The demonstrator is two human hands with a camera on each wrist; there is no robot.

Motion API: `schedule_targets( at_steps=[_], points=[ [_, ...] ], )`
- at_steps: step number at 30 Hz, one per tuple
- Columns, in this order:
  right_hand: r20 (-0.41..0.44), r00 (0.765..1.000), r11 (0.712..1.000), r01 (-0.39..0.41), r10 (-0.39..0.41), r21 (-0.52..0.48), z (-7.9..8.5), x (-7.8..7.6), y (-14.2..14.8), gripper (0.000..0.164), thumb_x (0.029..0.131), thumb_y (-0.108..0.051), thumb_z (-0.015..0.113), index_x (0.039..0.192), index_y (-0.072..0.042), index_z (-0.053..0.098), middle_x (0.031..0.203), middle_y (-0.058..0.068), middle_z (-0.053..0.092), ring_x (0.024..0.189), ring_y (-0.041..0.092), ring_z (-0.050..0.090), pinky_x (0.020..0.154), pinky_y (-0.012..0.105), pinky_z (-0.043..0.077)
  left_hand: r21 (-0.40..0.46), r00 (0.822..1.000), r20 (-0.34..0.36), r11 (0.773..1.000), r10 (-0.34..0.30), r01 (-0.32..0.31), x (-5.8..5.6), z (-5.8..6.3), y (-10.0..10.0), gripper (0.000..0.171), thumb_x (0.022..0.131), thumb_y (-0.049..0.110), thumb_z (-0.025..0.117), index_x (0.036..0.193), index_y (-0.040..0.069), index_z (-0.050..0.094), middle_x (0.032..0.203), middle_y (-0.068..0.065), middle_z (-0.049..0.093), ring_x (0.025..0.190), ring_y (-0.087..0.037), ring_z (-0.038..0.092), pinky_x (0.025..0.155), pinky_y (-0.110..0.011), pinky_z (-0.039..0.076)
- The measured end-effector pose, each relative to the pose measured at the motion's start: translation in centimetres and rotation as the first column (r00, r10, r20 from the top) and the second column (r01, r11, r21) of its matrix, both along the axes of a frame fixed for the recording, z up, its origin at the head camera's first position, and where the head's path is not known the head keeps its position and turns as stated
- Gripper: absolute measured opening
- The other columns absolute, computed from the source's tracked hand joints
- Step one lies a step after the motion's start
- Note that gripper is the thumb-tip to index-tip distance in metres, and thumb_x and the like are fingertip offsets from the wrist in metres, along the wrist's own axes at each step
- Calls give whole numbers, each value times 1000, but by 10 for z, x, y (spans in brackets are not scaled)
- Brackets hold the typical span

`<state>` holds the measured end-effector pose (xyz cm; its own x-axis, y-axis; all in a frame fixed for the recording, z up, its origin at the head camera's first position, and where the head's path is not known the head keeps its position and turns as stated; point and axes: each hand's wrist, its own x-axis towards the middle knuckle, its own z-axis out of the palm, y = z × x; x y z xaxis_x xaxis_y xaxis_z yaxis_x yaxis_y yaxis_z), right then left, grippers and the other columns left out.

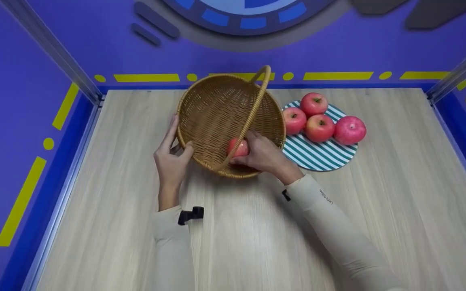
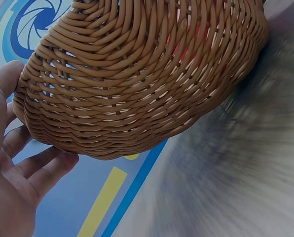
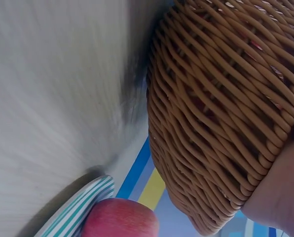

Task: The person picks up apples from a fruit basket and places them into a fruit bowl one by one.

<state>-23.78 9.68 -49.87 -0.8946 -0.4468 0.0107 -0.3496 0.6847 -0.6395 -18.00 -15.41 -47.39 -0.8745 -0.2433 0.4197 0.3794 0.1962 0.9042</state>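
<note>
Inside the tilted basket point(image 1: 217, 109), right hand point(image 1: 263, 155) pinches an apple point(image 1: 239, 148); left hand point(image 1: 172, 159), grip spread, steadies its rim.

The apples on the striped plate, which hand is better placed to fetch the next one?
Probably the right hand. It sets an apple inside the basket, right beside the plate with four apples. The left hand steadies the basket's far rim.

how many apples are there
5: four red apples by the striped round plate, one red apple in the right hand inside the wicker basket. None seems hidden.
</note>
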Motion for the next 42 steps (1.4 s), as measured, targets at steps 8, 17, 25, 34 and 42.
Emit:
schedule_targets(
  at_steps=[8,17,25,34,42],
  points=[
    [18,999,999,-43,44,-32,2,-3,2,97,88,-49,87,160,-3,42,142,20,62,125,30,63,105,47,53,4,1000,-7,1000,10,-10,0,-1,-1,67,90,-13,65,154,1,53,160,-20,48,142,-32,52,101,-59,55],
    [41,987,987,-150,153,-59,7,-7,9,75,85,-35,89,144,-2,58,140,15,61,128,28,58,109,45,48,2,1000,1,1000,17,-17,0,-3,-2,68,90,-12,65,155,3,53,161,-13,47,143,-29,51,102,-56,55],
    [46,988,989,-148,149,-24,8,-6,8,75,81,-35,94,139,-1,60,132,14,65,119,29,62,105,45,52,5,1000,-1,1000,14,-14,0,-2,-1,67,91,-13,64,155,2,52,161,-20,46,142,-32,53,101,-58,55],
    [-98,985,987,-148,142,-57,7,-3,8,84,79,-34,96,146,-3,58,139,14,60,126,30,59,108,47,50,7,999,-18,999,33,-33,-2,-3,-2,68,89,-15,63,154,0,53,159,-19,48,140,-37,54,99,-61,55],
    [-222,966,974,-169,134,-148,9,-2,11,85,80,-33,96,148,-2,56,140,13,59,128,28,56,111,47,48,20,999,12,999,41,-41,-1,-7,-4,69,89,-15,62,155,0,51,161,-18,46,139,-41,53,99,-60,55]
  ],
)
